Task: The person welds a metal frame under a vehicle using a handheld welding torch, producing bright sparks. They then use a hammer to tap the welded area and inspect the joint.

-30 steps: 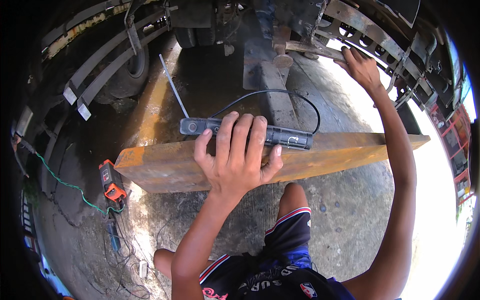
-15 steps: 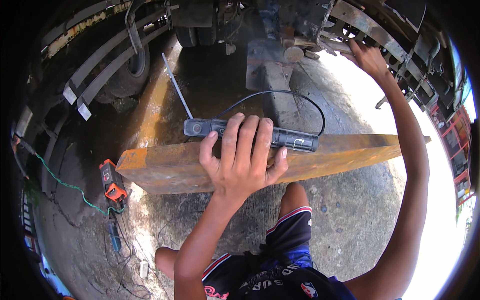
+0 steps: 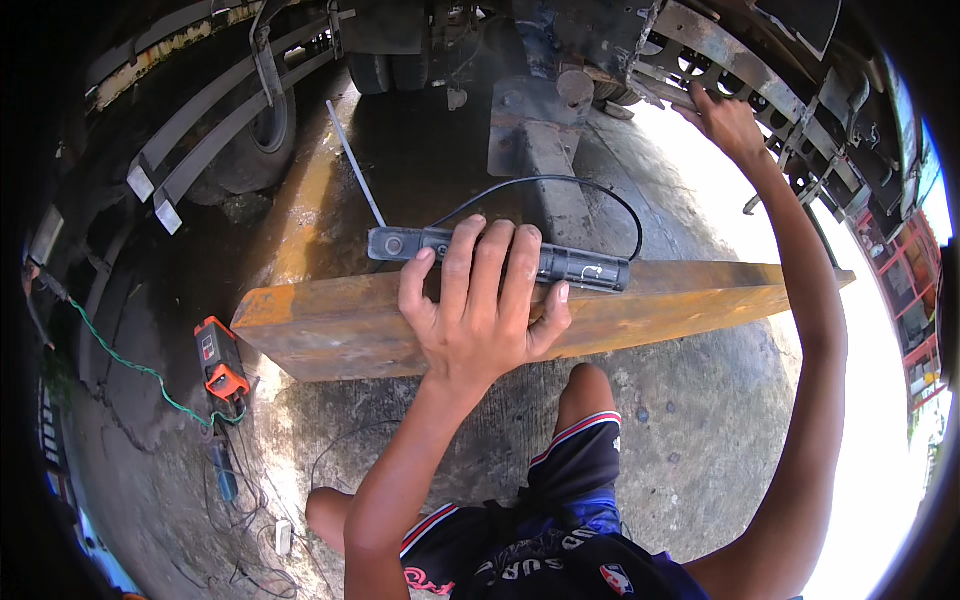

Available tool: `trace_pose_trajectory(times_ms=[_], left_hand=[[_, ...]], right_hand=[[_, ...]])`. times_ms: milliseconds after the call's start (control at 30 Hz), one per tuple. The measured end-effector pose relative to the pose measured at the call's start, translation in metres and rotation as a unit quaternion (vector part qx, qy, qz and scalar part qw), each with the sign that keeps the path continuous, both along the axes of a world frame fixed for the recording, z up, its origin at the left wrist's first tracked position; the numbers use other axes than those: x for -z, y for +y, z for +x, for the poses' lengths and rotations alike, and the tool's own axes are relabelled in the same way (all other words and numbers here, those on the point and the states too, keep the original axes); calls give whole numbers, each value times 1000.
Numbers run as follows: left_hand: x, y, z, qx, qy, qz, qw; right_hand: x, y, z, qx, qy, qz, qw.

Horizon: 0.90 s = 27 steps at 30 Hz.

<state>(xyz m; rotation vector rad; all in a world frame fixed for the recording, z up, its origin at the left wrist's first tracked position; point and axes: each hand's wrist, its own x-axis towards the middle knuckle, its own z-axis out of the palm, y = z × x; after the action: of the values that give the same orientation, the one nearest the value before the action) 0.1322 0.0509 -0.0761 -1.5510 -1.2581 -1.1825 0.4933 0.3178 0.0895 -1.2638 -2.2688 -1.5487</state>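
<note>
My left hand [image 3: 480, 310] is lying flat, fingers spread, pressing a long black tool [image 3: 500, 258] onto the top of the rusty steel beam [image 3: 330, 325]. My right hand [image 3: 728, 122] is reaching well beyond the beam, fingers curling on the vehicle's metal frame [image 3: 730, 60]. An orange meter [image 3: 218, 358] is lying left of the beam.

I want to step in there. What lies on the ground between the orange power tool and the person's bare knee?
In the head view, thin loose cables lie on the concrete between the orange power tool and the knee; the rest is bare ground.
</note>
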Motion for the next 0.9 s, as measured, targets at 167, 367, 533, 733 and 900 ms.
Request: trace_pose_trajectory(times_ms=[167, 367, 533, 733, 900], left_hand=[[2, -2, -5, -1, 1, -6, 1000], [-1, -2, -2, -5, 4, -10, 1000], [-1, -1, -3, -4, 2, -9, 1000], [1, -1, -2, 2, -3, -1, 1000], [2, -1, -4, 2, -4, -6, 1000]], right_hand=[[7, -12, -5, -73, -4, -7, 997], [2, -6, 0, -3, 22, -7, 1000], [6, 0, -7, -65, 7, 1, 998], [7, 9, -8, -26, 23, 10, 999], [21, -1, -11, -49, 39, 1, 998]])
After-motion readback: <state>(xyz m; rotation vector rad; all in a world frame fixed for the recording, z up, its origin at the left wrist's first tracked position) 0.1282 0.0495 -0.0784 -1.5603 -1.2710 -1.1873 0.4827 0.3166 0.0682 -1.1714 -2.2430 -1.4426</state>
